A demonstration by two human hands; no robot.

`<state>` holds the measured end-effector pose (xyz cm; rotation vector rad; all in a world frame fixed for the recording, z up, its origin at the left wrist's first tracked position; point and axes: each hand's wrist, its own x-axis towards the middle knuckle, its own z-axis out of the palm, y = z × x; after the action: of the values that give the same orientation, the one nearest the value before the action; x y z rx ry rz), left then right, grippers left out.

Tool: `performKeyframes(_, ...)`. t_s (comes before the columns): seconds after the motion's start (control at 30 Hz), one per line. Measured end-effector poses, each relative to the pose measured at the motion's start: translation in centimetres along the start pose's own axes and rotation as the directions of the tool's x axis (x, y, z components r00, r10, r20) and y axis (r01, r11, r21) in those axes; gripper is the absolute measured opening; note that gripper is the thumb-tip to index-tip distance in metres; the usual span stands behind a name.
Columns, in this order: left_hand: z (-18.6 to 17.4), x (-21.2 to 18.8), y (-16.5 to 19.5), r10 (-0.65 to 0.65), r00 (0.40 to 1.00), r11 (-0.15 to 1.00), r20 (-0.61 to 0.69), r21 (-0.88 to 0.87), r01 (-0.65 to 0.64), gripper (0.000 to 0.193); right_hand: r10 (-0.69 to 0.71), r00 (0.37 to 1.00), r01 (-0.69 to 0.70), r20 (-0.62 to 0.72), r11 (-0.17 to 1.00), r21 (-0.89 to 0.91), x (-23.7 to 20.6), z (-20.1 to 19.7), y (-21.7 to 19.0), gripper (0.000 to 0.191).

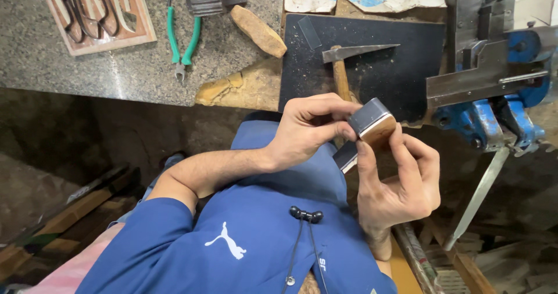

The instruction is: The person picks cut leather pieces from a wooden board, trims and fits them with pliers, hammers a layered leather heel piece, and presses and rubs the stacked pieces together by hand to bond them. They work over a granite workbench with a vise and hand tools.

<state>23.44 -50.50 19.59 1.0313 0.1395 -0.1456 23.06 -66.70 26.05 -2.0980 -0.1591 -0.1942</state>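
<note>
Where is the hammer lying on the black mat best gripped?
Judging by its pose, the wooden-handled hammer with a steel head is best gripped low on its handle, from the person's side: the head points away across the black mat, and the handle runs toward the hands.

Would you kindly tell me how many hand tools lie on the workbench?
2: green-handled pliers on the granite slab, and a hammer on the black mat. Others may be hidden beyond the frame.

You've got open room over the black mat (401,73) right of the hammer (343,67). The blue vise (494,113) and its handle (479,195) block your right side. On the left, pliers (183,38) and a stone (257,31) crowd the counter (70,73).
</note>
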Motion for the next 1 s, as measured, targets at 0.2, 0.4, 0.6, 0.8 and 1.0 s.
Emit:
performKeyframes(0.2, 0.7, 0.4, -0.5, 0.014, 1.000, 0.998, 0.023, 0.053, -0.016, 0.030, -0.012, 0.999, 0.012, -0.035, 1.000, -0.027, -0.1, -0.6, 1.0, 0.041)
performKeyframes(0.4, 1.4, 0.8, -0.6, -0.004, 0.999, 0.998, 0.042, 0.070, 0.001, 0.029, 0.023, 0.999, -0.022, -0.047, 1.000, 0.005, -0.1, -1.0, 1.9, 0.039)
performKeyframes(0.6, 1.8, 1.5, -1.1, -0.011, 0.996, 0.998, 0.089, 0.056, 0.006, 0.027, 0.046, 0.997, -0.045, -0.060, 0.999, 0.008, 0.1, -1.4, 2.6, 0.036)
performKeyframes(0.8, 2.0, 2.3, -1.6, 0.004, 0.982, 0.993, 0.189, -0.118, 0.019, 0.014, 0.069, 0.995, -0.069, -0.069, 0.998, -0.010, 0.2, -1.7, 3.1, 0.037)
performKeyframes(1.0, 2.2, 2.9, -2.2, -0.114, 0.961, 0.963, 0.251, -0.210, 0.169, 0.021, 0.022, 0.996, -0.027, -0.085, 0.998, -0.056, 0.2, -2.0, 3.6, 0.035)
